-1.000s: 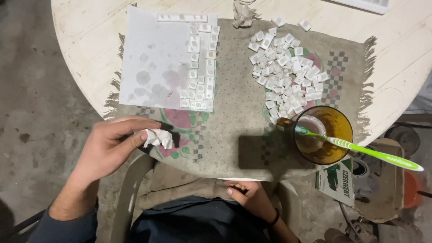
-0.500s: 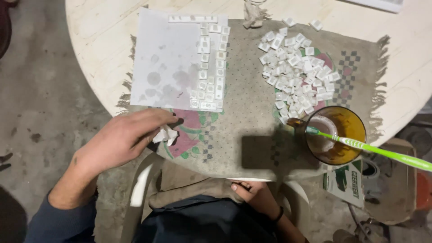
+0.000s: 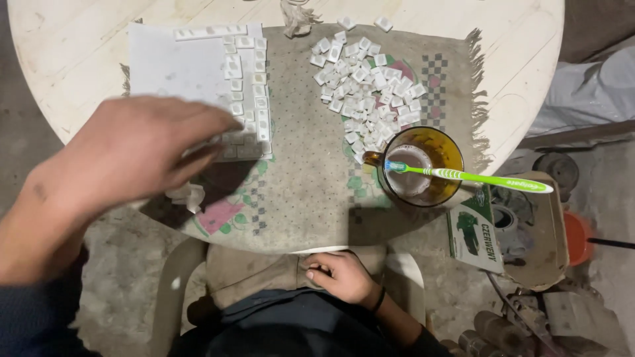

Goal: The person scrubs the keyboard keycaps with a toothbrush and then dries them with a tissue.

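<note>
Keycaps (image 3: 246, 99) sit along the white sheet's (image 3: 178, 66) right edge — tiny, light, hard plastic, so I'd pinch their sides. Left hand (image 3: 132, 155) hovers there, grip unclear; crumpled cloth (image 3: 188, 195) lies under it. Right hand (image 3: 340, 274) rests loosely curled, empty, on my lap.

Under your left hand, at the near left edge of the counter, lies a small crumpled white cloth (image 3: 187, 196), mostly hidden. Just beyond it sits a flat white board (image 3: 178, 66) with small white keys (image 3: 246, 99) lined along its far and right edges.
</note>
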